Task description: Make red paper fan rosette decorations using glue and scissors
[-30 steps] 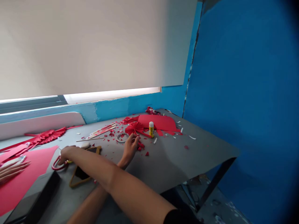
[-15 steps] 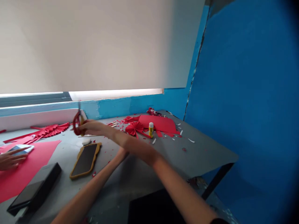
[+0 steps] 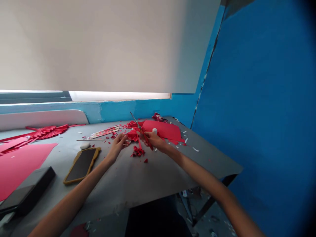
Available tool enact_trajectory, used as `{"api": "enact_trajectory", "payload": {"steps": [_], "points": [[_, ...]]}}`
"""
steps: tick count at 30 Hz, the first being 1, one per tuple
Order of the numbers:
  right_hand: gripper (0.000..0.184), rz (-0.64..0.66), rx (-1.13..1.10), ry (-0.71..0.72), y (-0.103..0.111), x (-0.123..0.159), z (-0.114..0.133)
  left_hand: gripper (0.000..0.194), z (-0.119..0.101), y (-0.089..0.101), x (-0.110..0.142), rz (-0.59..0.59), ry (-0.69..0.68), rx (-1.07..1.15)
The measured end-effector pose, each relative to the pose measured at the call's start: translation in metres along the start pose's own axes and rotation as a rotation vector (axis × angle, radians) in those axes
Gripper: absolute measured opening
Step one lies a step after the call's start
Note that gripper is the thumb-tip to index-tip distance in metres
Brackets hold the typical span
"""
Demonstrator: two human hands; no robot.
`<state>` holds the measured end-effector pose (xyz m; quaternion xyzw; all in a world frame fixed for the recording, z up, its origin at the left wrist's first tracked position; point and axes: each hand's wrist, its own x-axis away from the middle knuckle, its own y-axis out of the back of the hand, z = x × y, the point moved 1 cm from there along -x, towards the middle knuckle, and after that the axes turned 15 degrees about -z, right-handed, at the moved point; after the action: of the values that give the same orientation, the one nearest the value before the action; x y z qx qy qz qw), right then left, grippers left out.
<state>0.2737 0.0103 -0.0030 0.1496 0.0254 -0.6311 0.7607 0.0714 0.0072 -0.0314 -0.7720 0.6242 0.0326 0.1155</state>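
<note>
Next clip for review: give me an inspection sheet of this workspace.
Surface: grey tabletop, strewn with red paper scraps.
Job's things: red-handled steel scissors, blades pointing up; crumpled red paper rosette between the hands; small heap of red paper offcuts.
Clutter: red pleated paper fan; bundle of thin wooden sticks; pink paper sheet; black box; dark slab in a tan case.
Grips: left grip at the rosette, hold unclear; right grip closed on the scissors.
Cables: nothing seen.
Surroundings: blue wall; beige roller blind.
</note>
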Motion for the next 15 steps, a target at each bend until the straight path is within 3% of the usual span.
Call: {"api": "enact_trajectory", "payload": {"steps": [7,15], "points": [[0.057,0.332,-0.001,-0.004,-0.015,0.023,-0.008,0.033,-0.019,0.000,0.007,-0.082,-0.105,0.132],[0.066,0.400,-0.017,-0.067,-0.024,0.045,-0.010,0.020,-0.040,-0.015,0.032,0.022,-0.373,0.034]]}}
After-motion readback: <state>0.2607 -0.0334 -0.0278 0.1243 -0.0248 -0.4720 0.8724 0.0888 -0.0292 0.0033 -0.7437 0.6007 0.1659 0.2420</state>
